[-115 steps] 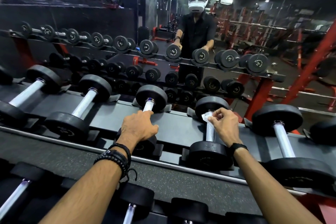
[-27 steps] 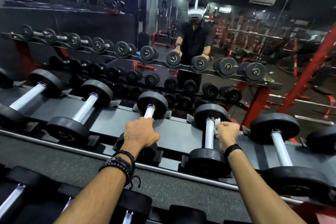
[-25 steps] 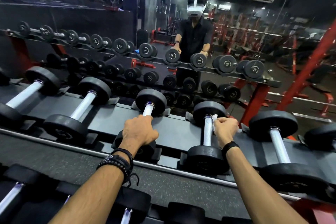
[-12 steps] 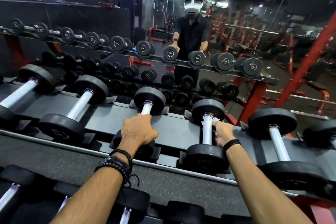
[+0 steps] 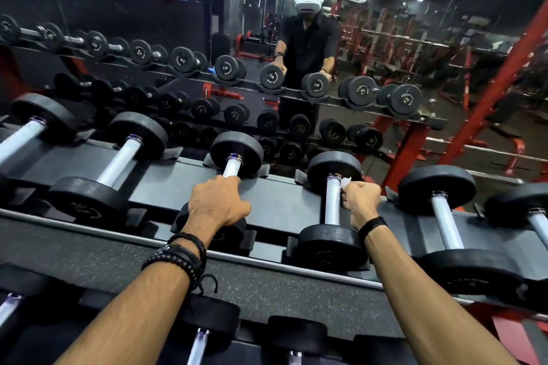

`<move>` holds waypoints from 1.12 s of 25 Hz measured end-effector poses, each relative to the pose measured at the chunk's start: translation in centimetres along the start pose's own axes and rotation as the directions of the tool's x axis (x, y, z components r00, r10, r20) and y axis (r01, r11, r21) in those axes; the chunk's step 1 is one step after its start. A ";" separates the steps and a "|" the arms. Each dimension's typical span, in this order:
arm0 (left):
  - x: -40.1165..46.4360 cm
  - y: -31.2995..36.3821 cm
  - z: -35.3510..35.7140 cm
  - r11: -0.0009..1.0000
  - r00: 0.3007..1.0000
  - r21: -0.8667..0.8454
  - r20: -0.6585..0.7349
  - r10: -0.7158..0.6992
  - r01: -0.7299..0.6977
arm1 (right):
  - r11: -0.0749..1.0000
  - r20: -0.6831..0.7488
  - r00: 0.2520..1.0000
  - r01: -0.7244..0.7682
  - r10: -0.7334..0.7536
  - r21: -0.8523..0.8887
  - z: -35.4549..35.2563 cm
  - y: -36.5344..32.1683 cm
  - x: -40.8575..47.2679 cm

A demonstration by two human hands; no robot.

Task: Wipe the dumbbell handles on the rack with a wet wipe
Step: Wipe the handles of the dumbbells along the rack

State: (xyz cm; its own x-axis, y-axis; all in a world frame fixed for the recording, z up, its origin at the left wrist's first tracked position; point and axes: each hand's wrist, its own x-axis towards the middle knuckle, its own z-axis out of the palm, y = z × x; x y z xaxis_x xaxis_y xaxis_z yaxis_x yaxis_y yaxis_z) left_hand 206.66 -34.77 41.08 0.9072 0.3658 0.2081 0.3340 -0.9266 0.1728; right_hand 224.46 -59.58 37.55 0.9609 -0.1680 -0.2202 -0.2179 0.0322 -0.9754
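Dumbbell (image 5: 333, 210) sits right of centre on the rack (image 5: 284, 201). Right hand (image 5: 360, 200) pinches the wipe (image 5: 345, 182) beside its handle (image 5: 332, 201); left hand (image 5: 218, 201) grasps the neighbouring dumbbell (image 5: 232, 175). Risk: the bunched wipe could skip the handle's far side, leaving it unwiped.

Dumbbells: matt black heads, bright metal handles.
Handle (image 5: 332, 201) looks knurled, rough; heads (image 5: 331, 249) matt, rubber-like; rack tray (image 5: 281, 201) smooth matt grey; lower shelf (image 5: 267, 284) speckled, grainy.
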 end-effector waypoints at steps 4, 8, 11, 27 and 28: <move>-0.1 0.1 -0.2 1.000 1.000 -0.004 0.004 -0.001 0.001 | 0.973 0.235 0.969 -0.126 0.080 0.191 -0.6 -1.8 -3.8; 0.0 0.3 0.1 1.000 1.000 -0.002 -0.009 -0.007 0.007 | 0.951 0.349 0.930 -0.208 0.120 0.227 -0.7 -2.7 -4.7; 0.1 0.3 -0.1 1.000 1.000 0.001 -0.005 -0.008 0.008 | 0.931 0.500 0.826 -0.353 0.260 0.099 0.0 -3.1 -4.3; -0.2 0.1 -0.3 1.000 0.999 0.014 -0.028 -0.022 0.023 | 0.809 0.029 0.964 0.237 -0.264 -0.538 0.8 -1.8 -2.6; -0.3 0.2 -0.3 1.000 0.999 0.010 -0.030 -0.024 0.024 | 0.892 0.036 0.977 0.206 -0.209 -0.402 0.6 -1.3 -1.6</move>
State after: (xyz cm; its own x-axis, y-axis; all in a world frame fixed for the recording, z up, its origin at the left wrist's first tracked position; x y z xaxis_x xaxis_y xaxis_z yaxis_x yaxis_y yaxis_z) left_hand 206.37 -35.03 41.32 0.8909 0.3902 0.2326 0.3582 -0.9183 0.1686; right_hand 223.28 -58.74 39.20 0.9908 -0.1351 -0.0114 -0.0653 -0.4019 -0.9134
